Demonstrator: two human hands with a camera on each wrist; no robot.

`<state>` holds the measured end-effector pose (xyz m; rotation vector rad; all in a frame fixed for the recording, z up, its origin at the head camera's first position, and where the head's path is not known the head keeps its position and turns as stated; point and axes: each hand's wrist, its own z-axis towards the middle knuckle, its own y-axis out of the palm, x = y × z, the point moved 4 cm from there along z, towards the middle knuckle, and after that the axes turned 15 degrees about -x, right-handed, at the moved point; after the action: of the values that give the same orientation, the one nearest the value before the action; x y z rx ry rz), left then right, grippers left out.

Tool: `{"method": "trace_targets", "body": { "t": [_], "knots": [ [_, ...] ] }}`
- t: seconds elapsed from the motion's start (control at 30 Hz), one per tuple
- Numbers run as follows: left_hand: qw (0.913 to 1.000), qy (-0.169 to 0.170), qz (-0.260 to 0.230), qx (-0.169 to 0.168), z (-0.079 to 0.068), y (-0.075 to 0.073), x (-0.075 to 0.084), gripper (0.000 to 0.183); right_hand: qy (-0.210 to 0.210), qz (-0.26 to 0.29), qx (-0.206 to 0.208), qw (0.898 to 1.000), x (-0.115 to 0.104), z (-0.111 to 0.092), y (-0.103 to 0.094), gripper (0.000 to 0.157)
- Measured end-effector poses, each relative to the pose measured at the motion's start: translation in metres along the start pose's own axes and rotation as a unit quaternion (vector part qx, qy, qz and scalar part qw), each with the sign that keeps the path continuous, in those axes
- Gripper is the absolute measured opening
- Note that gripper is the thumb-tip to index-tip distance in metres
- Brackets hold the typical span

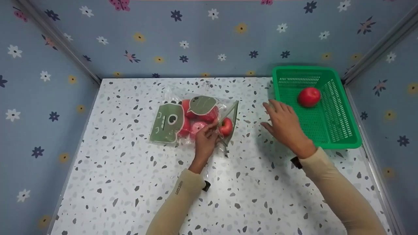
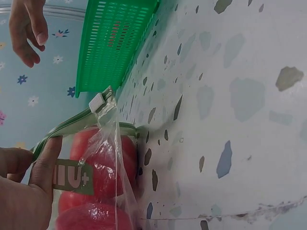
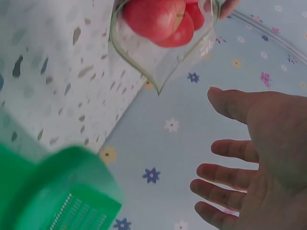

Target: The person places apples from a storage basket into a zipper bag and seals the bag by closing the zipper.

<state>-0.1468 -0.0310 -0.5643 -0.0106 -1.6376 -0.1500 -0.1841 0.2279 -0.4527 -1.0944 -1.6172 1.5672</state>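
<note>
A clear zip bag with a green dinosaur print lies on the table with several red apples inside. One apple sits just within its mouth, at the right end. My left hand pinches the bag's rim between thumb and fingers and holds the mouth apart; a white slider shows on the zip in the left wrist view. Between the bag and the green basket, my right hand hovers with its fingers spread and nothing in it. Another red apple rests inside the basket, towards the back.
The speckled white table has flower-patterned panels along its back and both sides. The perforated basket stands in the back right corner, close to the right panel.
</note>
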Motion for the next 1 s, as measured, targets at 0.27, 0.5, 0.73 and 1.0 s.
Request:
{"method": "trace_targets", "body": {
  "t": [0.27,0.5,0.73,1.0],
  "knots": [
    [1.0,0.001,0.0,-0.001,0.001,-0.001,0.001,0.034,0.024,0.033,0.027,0.999,0.035,-0.005,-0.023,0.068],
    [1.0,0.005,-0.006,0.005,0.0,-0.001,0.002,0.034,0.058,0.069,0.015,0.996,0.074,-0.003,-0.031,0.067],
    [0.9998,0.016,-0.011,0.004,0.0,0.0,0.001,0.033,0.086,0.097,0.019,0.991,0.114,-0.002,-0.026,0.062],
    [0.9999,0.013,0.007,-0.004,-0.002,0.0,0.0,0.035,0.128,0.133,-0.016,0.983,0.149,0.005,-0.011,0.063]
  ]
}}
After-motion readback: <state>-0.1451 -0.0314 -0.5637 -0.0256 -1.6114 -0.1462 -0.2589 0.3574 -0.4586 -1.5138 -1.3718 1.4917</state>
